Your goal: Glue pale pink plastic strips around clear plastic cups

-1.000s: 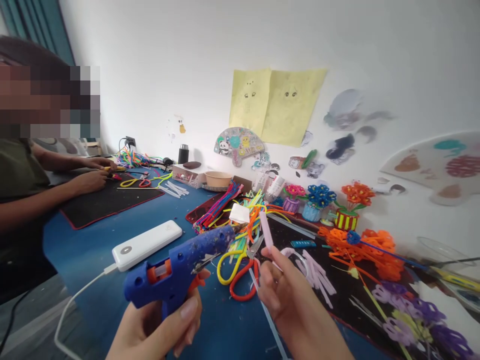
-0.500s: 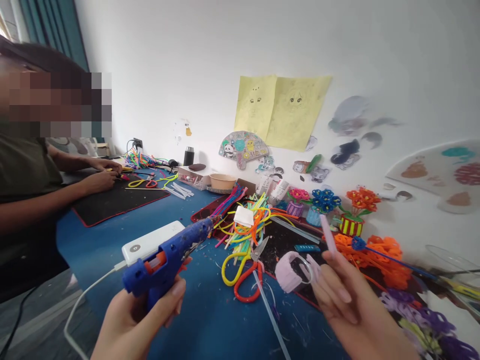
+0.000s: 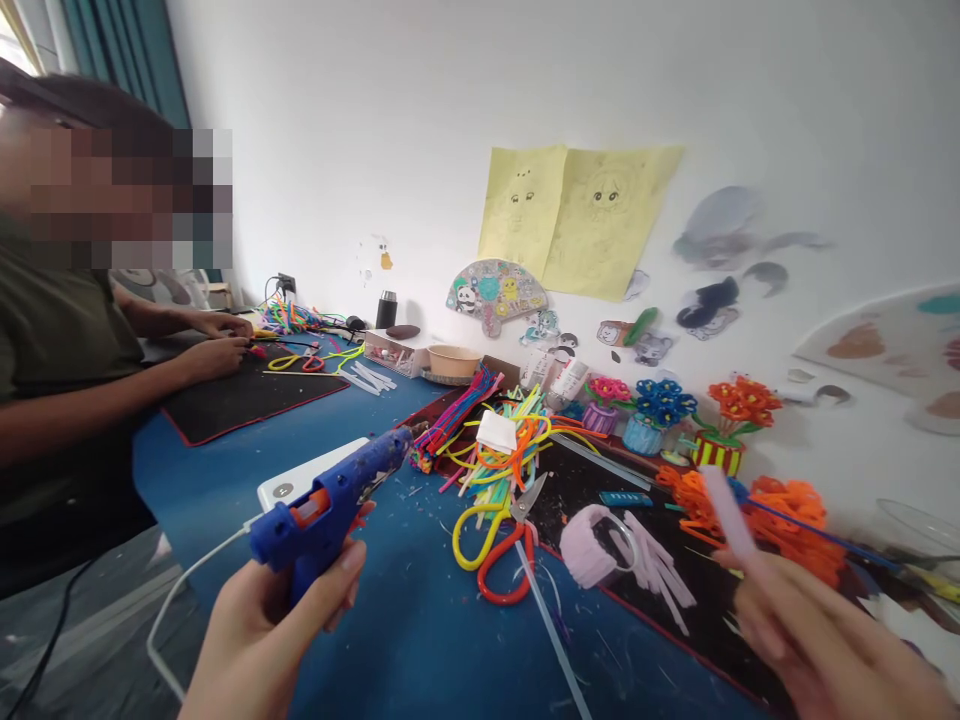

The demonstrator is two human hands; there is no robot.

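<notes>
My left hand [image 3: 300, 620] grips a blue hot glue gun [image 3: 330, 510], its nozzle tilted up and to the right. A short pale pink pipe cleaner piece [image 3: 727, 512] stands up between the fingers of my right hand [image 3: 817, 620]. Left of that hand lies a ring [image 3: 589, 548] partly covered with pale pink pieces, its right side a bare clear band. Several loose pink strips [image 3: 660, 565] rest beside it on the black mat. Scissors with a yellow and a red handle [image 3: 504, 560] lie between my hands, a clear glue stick [image 3: 551, 635] just in front of them.
Behind the glue gun is a white power bank [image 3: 300, 475] with a cable. A heap of colourful pipe cleaners [image 3: 499, 465] lies mid-table. Small potted pipe cleaner flowers [image 3: 660, 405] line the wall. At the left, another person's hands [image 3: 217, 345] work over a black mat [image 3: 247, 408].
My right hand has moved right, away from the ring, with the pink piece still in its fingers, uncovering the loose strips. The glue gun has barely moved; the view has shifted slightly.
</notes>
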